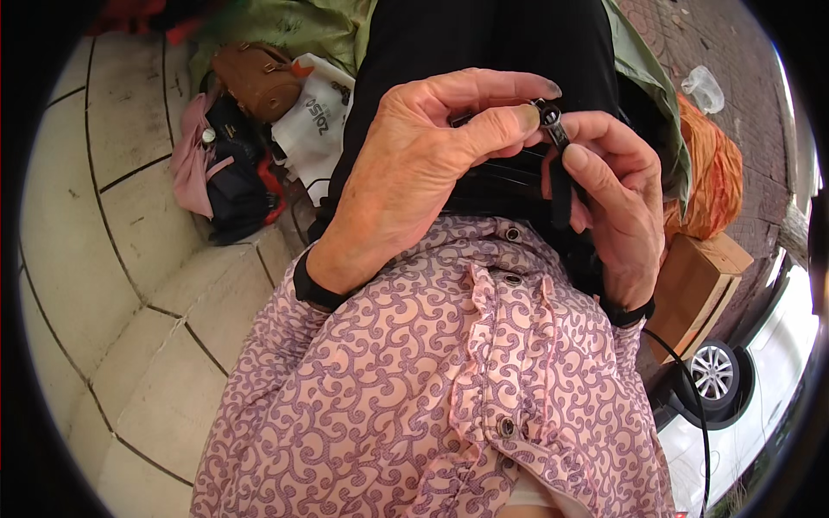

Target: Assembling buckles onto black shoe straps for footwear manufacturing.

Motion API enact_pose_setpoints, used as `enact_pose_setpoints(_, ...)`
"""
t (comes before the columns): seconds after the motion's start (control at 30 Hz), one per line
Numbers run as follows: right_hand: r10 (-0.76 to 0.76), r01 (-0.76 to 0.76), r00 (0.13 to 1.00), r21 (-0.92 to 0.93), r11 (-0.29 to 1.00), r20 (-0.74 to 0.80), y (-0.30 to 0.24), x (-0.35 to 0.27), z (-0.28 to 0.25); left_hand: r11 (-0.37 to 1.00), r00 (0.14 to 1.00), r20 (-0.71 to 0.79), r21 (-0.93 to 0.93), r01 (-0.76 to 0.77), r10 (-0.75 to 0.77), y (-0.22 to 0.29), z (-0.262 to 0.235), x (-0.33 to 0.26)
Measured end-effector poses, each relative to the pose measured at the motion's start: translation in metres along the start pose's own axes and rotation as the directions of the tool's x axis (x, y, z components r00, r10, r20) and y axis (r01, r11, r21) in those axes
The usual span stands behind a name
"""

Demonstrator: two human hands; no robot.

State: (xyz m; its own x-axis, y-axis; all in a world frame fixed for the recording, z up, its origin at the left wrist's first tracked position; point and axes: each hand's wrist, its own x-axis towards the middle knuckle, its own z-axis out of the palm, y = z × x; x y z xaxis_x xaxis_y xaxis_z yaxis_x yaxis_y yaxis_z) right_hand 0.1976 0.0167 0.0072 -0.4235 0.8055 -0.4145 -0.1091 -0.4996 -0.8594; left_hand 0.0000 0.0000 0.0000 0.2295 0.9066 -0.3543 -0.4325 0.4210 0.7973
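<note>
small dark metal buckle (pixel 550 119) on a black strap (pixel 561 186), pinched between both hands above the person's lap. left hand (pixel 414 164) has thumb and forefinger closed narrow on the buckle's left side, other fingers curled over the top. right hand (pixel 617 194) holds the strap just under the buckle, thumb pressed on it, fingers wrapped behind; the strap hangs down from the grip across the right palm. right behind the grip there's a black ribbed item (pixel 505 173) lying on the lap, maybe a bag or belt, can't tell, it's mostly hidden by the hands. past the grip, away from the body, black trousers (pixel 484 43) run up to the top edge. below the grip, toward the body, a pink blouse with purple swirl pattern (pixel 432 371) with dark snap buttons, black wristbands on both wrists. left of the grip, well apart, a brown leather pouch (pixel 256 79), a white bag with dark print (pixel 315 116), and a pink and black bag (pixel 216 173), all piled on a pale tiled ledge (pixel 112 242). right of the grip, an orange bundle (pixel 712 186) with a wooden box (pixel 699 289) just below it, green cloth (pixel 639 60) behind. a clear plastic bag (pixel 704 86) lies on brick paving far right. white car with a wheel (pixel 712 371) at lower right.
</note>
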Motion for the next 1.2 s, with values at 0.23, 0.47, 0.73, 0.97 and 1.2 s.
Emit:
enact_pose_setpoints(0.23, -0.093, 0.094, 0.989, 0.003, 0.996, -0.113, 0.004, -0.001, 0.010, 0.997, 1.000, -0.011, 0.074, 0.025, -0.024, -0.004, 0.000, -0.001)
enact_pose_setpoints(0.47, -0.076, 0.069, 0.991, -0.070, 0.995, -0.109, -0.021, -0.002, 0.016, 0.999, 0.998, -0.047, 0.040, 0.034, -0.032, 0.013, 0.012, 0.001)
enact_pose_setpoints(0.73, 0.004, -0.002, 0.998, 0.034, 0.999, -0.060, -0.009, 0.000, 0.010, 0.996, 0.995, -0.062, 0.047, 0.077, -0.074, -0.008, 0.002, -0.004)
enact_pose_setpoints(0.97, -0.056, 0.064, 0.995, 0.087, 0.994, -0.088, -0.013, -0.001, 0.013, 0.943, 0.996, 0.046, 0.321, -0.084, 0.073, 0.000, 0.010, 0.008)
enact_pose_setpoints(1.2, -0.135, 0.137, 0.989, 0.031, 0.990, -0.063, -0.034, 0.001, 0.023, 0.830, 0.991, 0.081, 0.542, -0.134, 0.107, 0.009, 0.008, 0.011)
